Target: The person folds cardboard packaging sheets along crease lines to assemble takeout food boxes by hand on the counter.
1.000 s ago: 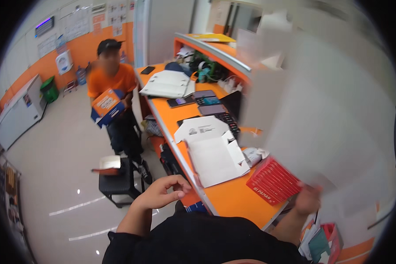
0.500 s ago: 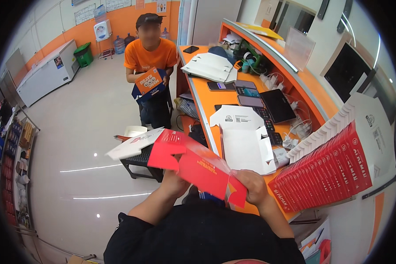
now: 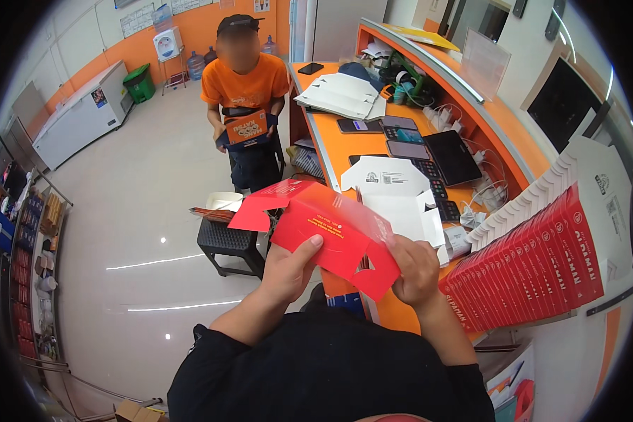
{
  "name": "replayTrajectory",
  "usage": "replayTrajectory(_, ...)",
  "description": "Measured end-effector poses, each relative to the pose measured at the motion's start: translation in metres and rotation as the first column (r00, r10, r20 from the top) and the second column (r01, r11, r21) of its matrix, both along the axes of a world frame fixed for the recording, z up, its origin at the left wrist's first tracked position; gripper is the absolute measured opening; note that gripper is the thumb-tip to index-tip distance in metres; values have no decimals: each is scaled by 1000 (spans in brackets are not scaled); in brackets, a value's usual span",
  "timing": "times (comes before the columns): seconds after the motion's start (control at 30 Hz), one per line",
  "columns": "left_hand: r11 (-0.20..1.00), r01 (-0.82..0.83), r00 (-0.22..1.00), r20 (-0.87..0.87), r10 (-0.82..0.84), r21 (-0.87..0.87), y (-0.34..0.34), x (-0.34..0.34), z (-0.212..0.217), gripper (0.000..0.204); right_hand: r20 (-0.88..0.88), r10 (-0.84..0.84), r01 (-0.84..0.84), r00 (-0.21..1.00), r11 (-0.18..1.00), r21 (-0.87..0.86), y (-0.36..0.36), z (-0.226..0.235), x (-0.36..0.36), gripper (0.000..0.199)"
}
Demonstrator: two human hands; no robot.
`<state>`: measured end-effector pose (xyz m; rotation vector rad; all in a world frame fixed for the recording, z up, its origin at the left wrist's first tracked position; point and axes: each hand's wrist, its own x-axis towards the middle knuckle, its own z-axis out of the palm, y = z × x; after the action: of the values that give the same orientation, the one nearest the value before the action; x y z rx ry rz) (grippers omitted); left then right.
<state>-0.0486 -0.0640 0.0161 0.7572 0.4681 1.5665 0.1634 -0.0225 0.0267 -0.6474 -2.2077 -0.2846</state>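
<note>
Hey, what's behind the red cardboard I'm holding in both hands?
Behind the red cardboard, open white cardboard shows on the orange counter, and a black stool below its left end. Their covered parts can't be seen, nor anything hidden there.

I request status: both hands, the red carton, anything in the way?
Left hand, right hand: both gripping red carton. Carton held up, red side showing. No obstruction seen; white carton sheet behind.

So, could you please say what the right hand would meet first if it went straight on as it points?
Beyond the red cardboard carton it holds, the right hand would probably meet the unfolded white cardboard carton on the orange counter, though depth is unclear.
</note>
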Motion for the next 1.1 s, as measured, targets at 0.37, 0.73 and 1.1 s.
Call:
replayTrajectory(0.37,874,-40,949,-256,185,484,24,18,24,37,-652,175,-464,738,833,-302,5,18,8,25)
replayTrajectory(0.73,968,-65,998,15,63,243,34,32,7,30,-252,58,-45,966,997,56,7,16,-14,52)
replayTrajectory(1.1,982,87,995,23,-92,167,22,34,8,25,-217,125,-139,968,989,-48,-5,19,8,44)
